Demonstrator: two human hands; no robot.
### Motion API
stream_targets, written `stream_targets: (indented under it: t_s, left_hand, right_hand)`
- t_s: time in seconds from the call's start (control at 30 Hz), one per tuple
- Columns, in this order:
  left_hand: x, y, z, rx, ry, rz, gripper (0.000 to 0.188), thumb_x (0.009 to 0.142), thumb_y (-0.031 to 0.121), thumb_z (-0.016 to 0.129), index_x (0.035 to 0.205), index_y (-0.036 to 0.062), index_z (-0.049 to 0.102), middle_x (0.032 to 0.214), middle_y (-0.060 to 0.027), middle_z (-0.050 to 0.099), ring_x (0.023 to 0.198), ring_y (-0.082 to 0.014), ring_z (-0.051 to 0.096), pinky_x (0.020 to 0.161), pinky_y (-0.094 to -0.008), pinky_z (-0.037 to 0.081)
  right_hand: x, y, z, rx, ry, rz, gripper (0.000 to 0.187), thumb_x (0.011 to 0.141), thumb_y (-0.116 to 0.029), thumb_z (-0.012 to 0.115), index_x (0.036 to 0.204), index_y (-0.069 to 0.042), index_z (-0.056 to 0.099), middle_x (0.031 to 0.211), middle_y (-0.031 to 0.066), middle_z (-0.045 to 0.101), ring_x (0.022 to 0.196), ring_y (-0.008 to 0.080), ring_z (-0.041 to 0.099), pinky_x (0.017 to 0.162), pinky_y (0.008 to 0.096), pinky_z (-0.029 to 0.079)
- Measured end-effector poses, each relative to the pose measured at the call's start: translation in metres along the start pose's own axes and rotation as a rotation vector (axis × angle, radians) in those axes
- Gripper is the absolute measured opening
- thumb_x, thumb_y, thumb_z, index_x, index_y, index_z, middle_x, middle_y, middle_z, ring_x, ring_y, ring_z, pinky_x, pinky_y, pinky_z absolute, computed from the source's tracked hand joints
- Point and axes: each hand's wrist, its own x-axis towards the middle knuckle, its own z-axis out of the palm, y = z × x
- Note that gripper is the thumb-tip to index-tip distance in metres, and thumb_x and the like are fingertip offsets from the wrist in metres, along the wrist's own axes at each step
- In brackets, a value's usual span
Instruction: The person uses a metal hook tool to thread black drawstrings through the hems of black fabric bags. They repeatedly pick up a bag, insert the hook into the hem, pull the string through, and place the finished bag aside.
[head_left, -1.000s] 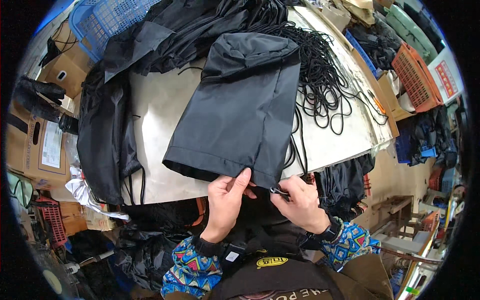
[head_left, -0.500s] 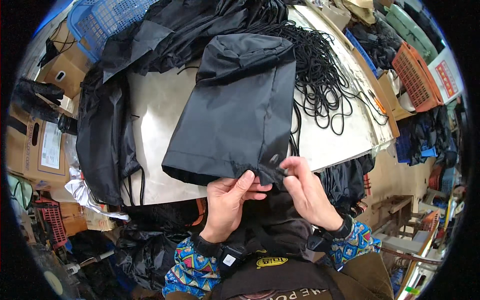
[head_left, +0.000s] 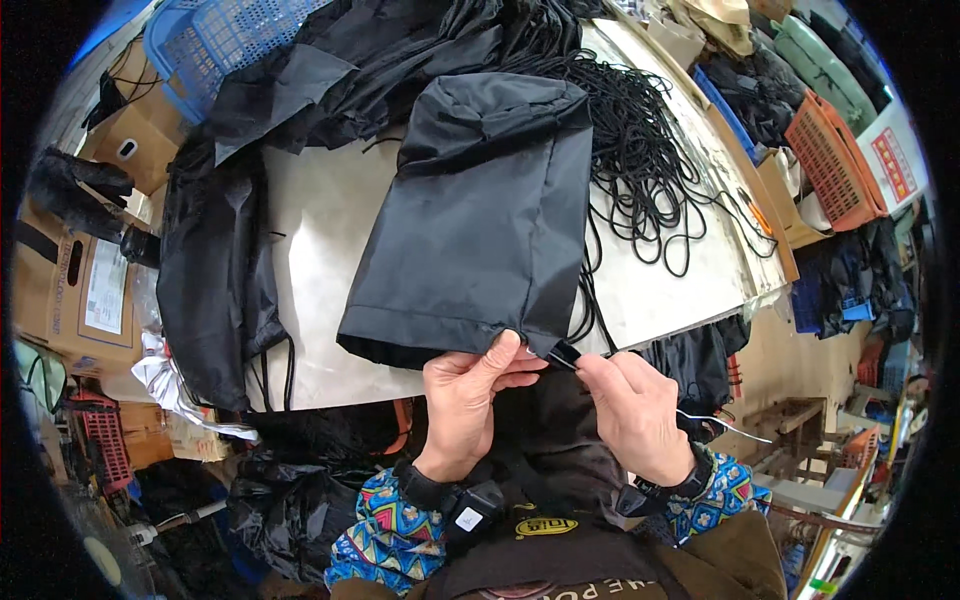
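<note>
Left hand (head_left: 480, 385) pinches black cloth bag (head_left: 470, 240), right hand (head_left: 635, 405) dark piece (head_left: 563, 355). Bag seems light, slippery; best hold: hem (head_left: 425, 335) by left hand.

A pale bench (head_left: 325, 290) with a worn right edge fills the middle. At upper left, a blue basket (head_left: 225, 60) with slotted sides is tipped at an angle. Left of the bench is a brown carton (head_left: 65, 310) bearing a white label (head_left: 104, 287); below it, a crumpled white cloth (head_left: 180, 390) and a red basket (head_left: 104, 440). At upper right, an orange basket (head_left: 830, 150) sits between a green container (head_left: 822, 65) and a white box (head_left: 893, 155) with red print. A wooden frame (head_left: 800, 425) stands at lower right on the tan floor (head_left: 760, 360).
</note>
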Motion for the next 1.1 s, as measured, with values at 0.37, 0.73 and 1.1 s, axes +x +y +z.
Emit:
stream_targets:
  t_s: [0.37,0.73,1.1]
  left_hand:
    - [-0.006,0.005,0.0,-0.022,0.0,-0.087,0.022,0.088,0.023,0.063,0.084,0.0016,0.066,0.083,-0.01,0.068,0.075,-0.0223,0.068,0.059,-0.0294,0.055]
    - [-0.006,0.004,-0.005,-0.07,-0.032,-0.135,0.026,0.091,0.024,0.059,0.091,-0.0011,0.065,0.09,-0.0109,0.067,0.082,-0.0214,0.067,0.061,-0.0284,0.055]
    - [-0.006,0.004,-0.009,-0.076,0.041,-0.044,0.018,0.09,0.022,0.062,0.084,0.0055,0.066,0.085,-0.0074,0.068,0.075,-0.0197,0.066,0.055,-0.0295,0.053]
  right_hand:
    - [0.003,-0.001,0.002,-0.151,-0.029,-0.121,0.028,0.077,-0.009,0.062,0.104,-0.004,0.058,0.068,0.0031,0.047,0.064,0.0178,0.052,0.05,0.0299,0.043]
    - [0.014,-0.009,0.003,-0.176,-0.007,-0.187,0.024,0.073,-0.003,0.065,0.096,-0.003,0.058,0.066,0.0045,0.045,0.057,0.0193,0.049,0.049,0.0317,0.039]
    - [0.012,-0.003,-0.002,-0.215,-0.035,-0.216,0.035,0.07,-0.005,0.06,0.105,0.001,0.058,0.071,0.0039,0.048,0.064,0.0172,0.051,0.051,0.0283,0.042]
